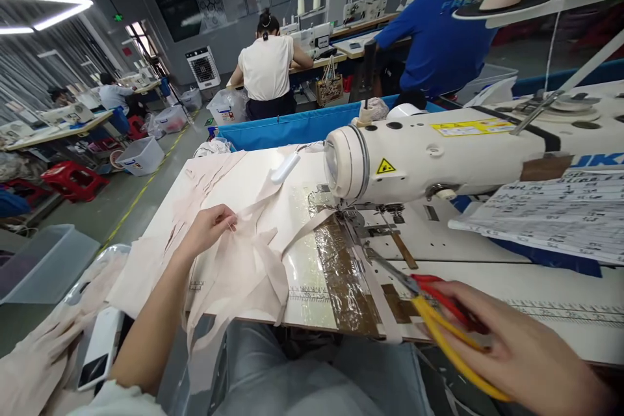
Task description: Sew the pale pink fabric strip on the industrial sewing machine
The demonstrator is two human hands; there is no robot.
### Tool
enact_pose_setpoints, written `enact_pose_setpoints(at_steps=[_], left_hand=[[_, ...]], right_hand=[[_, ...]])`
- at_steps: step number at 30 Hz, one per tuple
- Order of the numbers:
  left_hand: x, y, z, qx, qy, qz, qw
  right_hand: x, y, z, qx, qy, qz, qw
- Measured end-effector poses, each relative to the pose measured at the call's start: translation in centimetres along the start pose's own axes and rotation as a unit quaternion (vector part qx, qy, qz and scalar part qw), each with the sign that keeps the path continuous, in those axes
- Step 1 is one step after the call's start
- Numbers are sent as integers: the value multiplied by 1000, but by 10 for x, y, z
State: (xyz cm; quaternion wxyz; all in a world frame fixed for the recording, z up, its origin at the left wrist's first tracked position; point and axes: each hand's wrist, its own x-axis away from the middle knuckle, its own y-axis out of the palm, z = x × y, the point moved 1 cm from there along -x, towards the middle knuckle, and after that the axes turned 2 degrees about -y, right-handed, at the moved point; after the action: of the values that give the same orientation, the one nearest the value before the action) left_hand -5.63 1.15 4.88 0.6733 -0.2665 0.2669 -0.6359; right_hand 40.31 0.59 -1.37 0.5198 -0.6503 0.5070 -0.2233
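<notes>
Scissors (414,286), red and yellow handles: gripped in the right hand (521,344), blades angled toward the sewing machine (404,159). Pale fabric strips (248,266): heaped on the white table (302,257), left of the machine head, an edge pinched between thumb and fingers of the left hand (209,229). Handling advice: keep the pinched edge flat, unstretched, and blade tips clear of loose folds.

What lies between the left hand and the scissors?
In the head view: pale fabric strips, white tabletop, brown tape, then another pale strip.
</notes>
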Motion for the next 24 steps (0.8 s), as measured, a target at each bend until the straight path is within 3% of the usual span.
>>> enact_pose_setpoints(at_steps=[2,4,8,15,24], left_hand=[[-1,5,0,51,-8,9,999],[-1,9,0,75,-13,19,997],[3,11,1,129,-18,17,991],[11,3,2,154,-44,14,987],[5,6,6,156,-47,1,987]], right_hand=[[-14,3,-41,-24,-63,-14,998],[-35,8,-78,9,-115,29,993],[-79,28,-124,62,-168,69,981],[-123,48,-161,109,-205,68,970],[-145,51,-186,112,-226,36,967]])
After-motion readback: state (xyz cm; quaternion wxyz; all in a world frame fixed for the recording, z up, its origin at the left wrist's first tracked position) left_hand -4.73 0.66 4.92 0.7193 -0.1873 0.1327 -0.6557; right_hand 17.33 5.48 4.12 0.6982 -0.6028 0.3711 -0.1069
